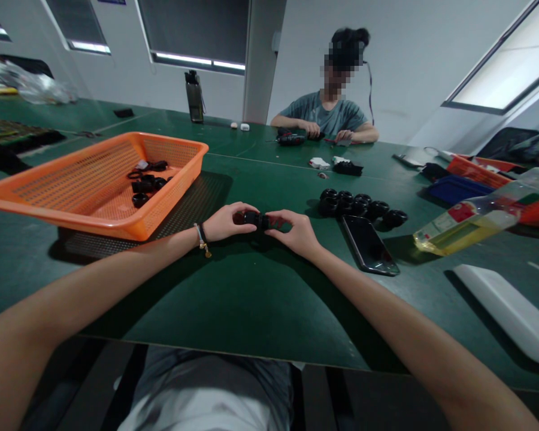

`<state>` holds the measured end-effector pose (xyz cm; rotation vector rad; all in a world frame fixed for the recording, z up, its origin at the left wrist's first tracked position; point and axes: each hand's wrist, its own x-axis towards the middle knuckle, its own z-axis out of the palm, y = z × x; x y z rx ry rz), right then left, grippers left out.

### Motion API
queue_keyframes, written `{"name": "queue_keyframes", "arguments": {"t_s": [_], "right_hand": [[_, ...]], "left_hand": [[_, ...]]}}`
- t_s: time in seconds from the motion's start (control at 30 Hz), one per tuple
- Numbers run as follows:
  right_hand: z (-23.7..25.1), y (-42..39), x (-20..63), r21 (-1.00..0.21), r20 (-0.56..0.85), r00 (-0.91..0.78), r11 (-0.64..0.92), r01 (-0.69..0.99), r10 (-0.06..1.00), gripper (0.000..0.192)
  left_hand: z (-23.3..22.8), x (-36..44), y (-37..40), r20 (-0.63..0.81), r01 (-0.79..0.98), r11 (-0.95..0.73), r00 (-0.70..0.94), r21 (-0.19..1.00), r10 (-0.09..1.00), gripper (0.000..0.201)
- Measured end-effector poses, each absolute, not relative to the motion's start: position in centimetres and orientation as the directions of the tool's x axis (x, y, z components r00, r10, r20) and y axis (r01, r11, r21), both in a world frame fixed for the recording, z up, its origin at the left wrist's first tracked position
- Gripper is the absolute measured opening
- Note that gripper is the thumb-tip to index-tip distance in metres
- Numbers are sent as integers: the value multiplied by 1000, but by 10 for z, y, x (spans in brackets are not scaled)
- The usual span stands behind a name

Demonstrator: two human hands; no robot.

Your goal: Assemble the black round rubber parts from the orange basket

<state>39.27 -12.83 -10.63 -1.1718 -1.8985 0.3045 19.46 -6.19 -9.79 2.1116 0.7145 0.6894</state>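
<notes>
My left hand (pixel 224 222) and my right hand (pixel 296 230) meet over the green table (pixel 251 299), both closed on a small black round part (pixel 257 219) held between the fingertips. Whether it is one piece or two joined I cannot tell. A bracelet sits on my left wrist. To the right of my hands lies a cluster of several similar black round parts (pixel 362 206). An orange mesh basket (pixel 72 191) stands to the left, with a few more black parts (pixel 147 179) inside.
A dark phone (pixel 369 244) lies face up right of my hands. A tilted bottle of yellow liquid (pixel 476 221) and a white flat object (pixel 507 308) are at the right. Another person sits across the table handling dark items. A dark bottle (pixel 194 96) stands far back.
</notes>
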Motion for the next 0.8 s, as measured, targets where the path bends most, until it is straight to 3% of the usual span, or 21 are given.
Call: {"name": "queue_keyframes", "arguments": {"t_s": [0.8], "right_hand": [[-108,-128,392,-599,540,-178,524,606,823,25]], "left_hand": [[-99,194,-61,234,289,-555,688,780,687,40]]}}
